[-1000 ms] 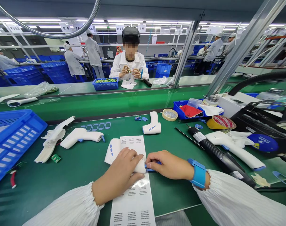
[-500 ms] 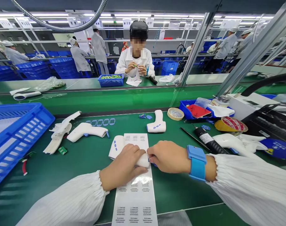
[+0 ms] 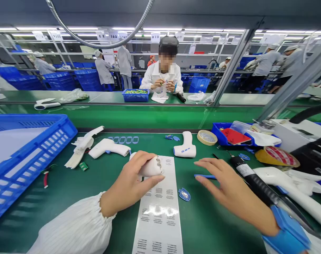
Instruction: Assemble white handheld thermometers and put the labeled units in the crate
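My left hand [image 3: 130,178] is wrapped round a white infrared thermometer housing [image 3: 150,167], its end facing right over a long sheet of printed labels [image 3: 158,225]. Part of the housing is hidden under the fingers. My right hand [image 3: 227,185] is open, thumb and fingers apart, with a blue wrist strap [image 3: 288,225]. Between its thumb and fingers a slim blue stick-like piece [image 3: 205,176] lies on the green bench. A small blue cover [image 3: 184,194] with metal on it rests just right of the sheet.
White thermometer bodies [image 3: 185,150] stand and lie around the bench. On the left is a blue crate [image 3: 58,141]; at back right, a round tin [image 3: 207,137] and a blue parts bin [image 3: 218,134]. A black electric screwdriver [image 3: 248,173] lies on the right. A co-worker [image 3: 161,76] sits opposite.
My right hand has let go at the housing's end and moved right, opening. The small blue cover now shows on the bench. My left hand still holds the housing, its end now in view.
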Demonstrator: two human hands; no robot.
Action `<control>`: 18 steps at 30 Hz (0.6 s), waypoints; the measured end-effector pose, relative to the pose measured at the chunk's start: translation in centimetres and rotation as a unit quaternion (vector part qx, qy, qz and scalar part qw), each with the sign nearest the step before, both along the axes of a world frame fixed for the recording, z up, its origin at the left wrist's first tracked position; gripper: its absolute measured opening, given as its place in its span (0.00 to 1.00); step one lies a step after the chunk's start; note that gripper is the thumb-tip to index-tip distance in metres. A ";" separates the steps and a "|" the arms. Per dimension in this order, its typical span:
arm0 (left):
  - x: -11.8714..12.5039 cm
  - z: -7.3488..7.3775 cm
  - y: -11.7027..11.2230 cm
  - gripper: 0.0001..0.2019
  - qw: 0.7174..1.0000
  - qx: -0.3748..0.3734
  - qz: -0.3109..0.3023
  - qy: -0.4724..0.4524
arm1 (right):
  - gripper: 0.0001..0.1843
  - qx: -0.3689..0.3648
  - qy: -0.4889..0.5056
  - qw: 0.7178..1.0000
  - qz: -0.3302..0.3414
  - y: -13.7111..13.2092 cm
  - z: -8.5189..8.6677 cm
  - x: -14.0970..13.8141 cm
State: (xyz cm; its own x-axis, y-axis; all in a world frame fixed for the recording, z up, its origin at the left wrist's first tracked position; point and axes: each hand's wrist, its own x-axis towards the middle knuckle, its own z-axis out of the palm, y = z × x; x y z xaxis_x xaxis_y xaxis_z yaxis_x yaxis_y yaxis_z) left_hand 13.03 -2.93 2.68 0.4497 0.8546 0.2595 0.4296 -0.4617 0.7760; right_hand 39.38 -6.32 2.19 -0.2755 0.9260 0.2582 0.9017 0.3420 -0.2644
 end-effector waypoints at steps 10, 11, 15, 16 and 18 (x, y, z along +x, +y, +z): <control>-2.0 -0.4 -5.9 0.22 0.985 -0.065 0.052 -0.152 | 0.13 0.222 0.113 0.925 0.286 -1.0 0.6 -10.7; -2.2 -0.4 -6.1 0.24 0.983 -0.074 0.054 -0.157 | 0.13 0.236 0.116 0.920 0.290 -0.9 0.4 -11.0; -3.2 0.0 -6.3 0.30 0.990 -0.045 0.041 -0.130 | 0.15 0.240 0.084 0.920 0.297 -1.0 0.1 -10.9; -3.4 0.2 -6.3 0.30 0.993 -0.033 0.034 -0.110 | 0.16 0.236 0.076 0.923 0.295 -1.1 0.0 -10.8; -3.9 0.4 -6.5 0.29 0.998 -0.017 0.036 -0.052 | 0.15 0.233 0.076 0.924 0.292 -1.3 0.0 -10.5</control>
